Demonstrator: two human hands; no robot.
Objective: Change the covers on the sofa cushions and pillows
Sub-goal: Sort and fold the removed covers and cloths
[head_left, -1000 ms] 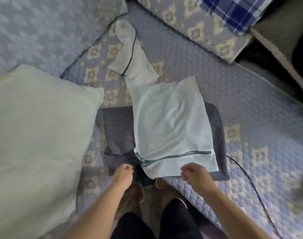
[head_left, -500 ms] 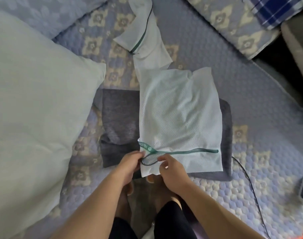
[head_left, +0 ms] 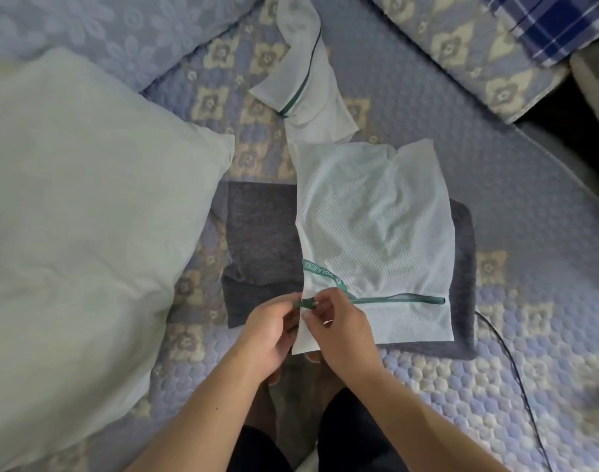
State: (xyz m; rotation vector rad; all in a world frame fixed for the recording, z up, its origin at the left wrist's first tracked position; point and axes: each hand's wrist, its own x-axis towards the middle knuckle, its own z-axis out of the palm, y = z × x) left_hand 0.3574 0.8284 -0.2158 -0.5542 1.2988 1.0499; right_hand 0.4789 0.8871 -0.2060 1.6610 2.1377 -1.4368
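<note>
Both hands meet at the near left corner of the white mesh cover, the left hand and right hand pinching its green zipper, a bare pillow lying to their left.

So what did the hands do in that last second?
Both hands came together at the near left corner of the white mesh cover. The left hand and right hand now pinch the end of its green zipper, which neither held a second ago. The cover on the folded grey cloth and the pale green pillow stayed put.
</note>
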